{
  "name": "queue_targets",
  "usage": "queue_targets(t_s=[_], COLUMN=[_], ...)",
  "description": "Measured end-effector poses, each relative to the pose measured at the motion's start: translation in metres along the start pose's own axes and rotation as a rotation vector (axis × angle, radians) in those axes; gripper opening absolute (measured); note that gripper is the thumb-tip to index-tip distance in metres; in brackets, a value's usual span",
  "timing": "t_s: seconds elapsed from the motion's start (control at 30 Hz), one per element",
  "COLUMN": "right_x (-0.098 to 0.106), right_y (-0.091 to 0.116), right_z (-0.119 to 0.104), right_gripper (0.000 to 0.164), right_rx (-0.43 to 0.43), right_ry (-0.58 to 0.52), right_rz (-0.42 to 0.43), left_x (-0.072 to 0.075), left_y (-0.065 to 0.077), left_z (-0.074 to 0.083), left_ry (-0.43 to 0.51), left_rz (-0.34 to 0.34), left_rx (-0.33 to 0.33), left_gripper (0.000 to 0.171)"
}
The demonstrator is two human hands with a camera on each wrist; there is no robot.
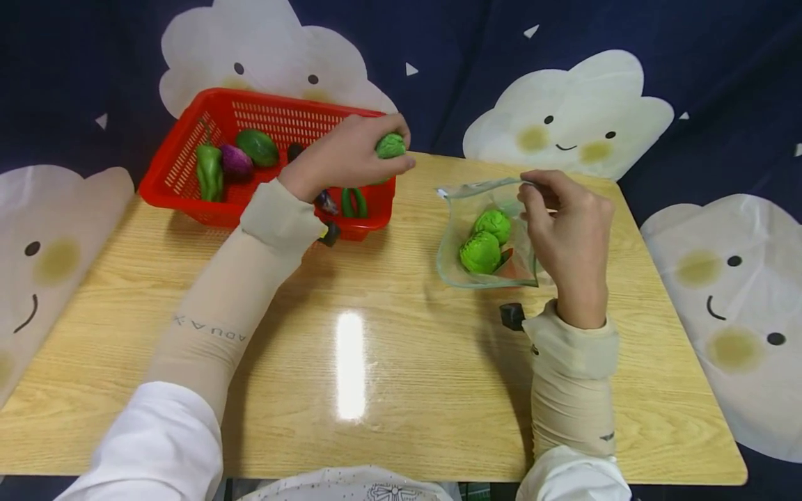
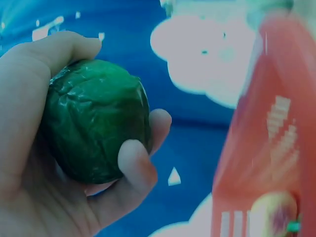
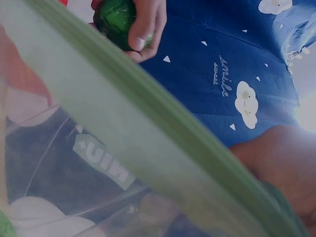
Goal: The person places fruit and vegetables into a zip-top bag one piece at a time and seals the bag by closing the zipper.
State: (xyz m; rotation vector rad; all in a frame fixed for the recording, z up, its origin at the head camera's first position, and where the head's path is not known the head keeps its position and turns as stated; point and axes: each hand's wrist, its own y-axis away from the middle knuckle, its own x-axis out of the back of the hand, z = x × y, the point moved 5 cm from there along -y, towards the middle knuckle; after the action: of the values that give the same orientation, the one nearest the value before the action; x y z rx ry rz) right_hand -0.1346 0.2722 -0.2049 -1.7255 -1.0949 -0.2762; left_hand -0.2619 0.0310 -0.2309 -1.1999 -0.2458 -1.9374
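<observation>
My left hand (image 1: 347, 154) is raised over the right end of the red basket (image 1: 164, 177), its fingers curled round a round, leafy green cabbage (image 1: 392, 145). In the left wrist view the wrinkled cabbage (image 2: 96, 123) sits between thumb and fingers. With thumb and fingertips, my right hand (image 1: 570, 226) pinches the top right corner of a clear zip bag (image 1: 452, 243). Its mouth is parted, and inside lie two bright green cabbages (image 1: 481, 252) and an orange-red piece (image 1: 516, 266). In the right wrist view the bag's green-tinted edge (image 3: 123, 81) crosses in front.
The basket holds a green pepper (image 1: 209, 172), a purple vegetable (image 1: 236, 161), a dark green oval vegetable (image 1: 257, 147) and smaller green peppers (image 1: 354, 202). Both basket and bag are on a wooden table (image 1: 426, 362). A dark blue cloud-print cloth (image 1: 451, 42) hangs behind.
</observation>
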Motion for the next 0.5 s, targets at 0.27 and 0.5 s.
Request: queue_targets(t_s=[0.27,0.5], right_x=[0.001,0.002], right_y=[0.000,-0.001], right_z=[0.002,0.003], right_gripper=[0.024,0.023], right_rx=[0.001,-0.012], right_ry=[-0.010,-0.031], right_rz=[0.005,-0.005], left_x=[-0.025,-0.043], left_y=[-0.002,-0.002], left_z=[0.051,0.087], left_ry=[0.036,-0.008], left_rz=[-0.034,-0.100], left_rx=[-0.173,-0.278], left_gripper=[0.031,0.029])
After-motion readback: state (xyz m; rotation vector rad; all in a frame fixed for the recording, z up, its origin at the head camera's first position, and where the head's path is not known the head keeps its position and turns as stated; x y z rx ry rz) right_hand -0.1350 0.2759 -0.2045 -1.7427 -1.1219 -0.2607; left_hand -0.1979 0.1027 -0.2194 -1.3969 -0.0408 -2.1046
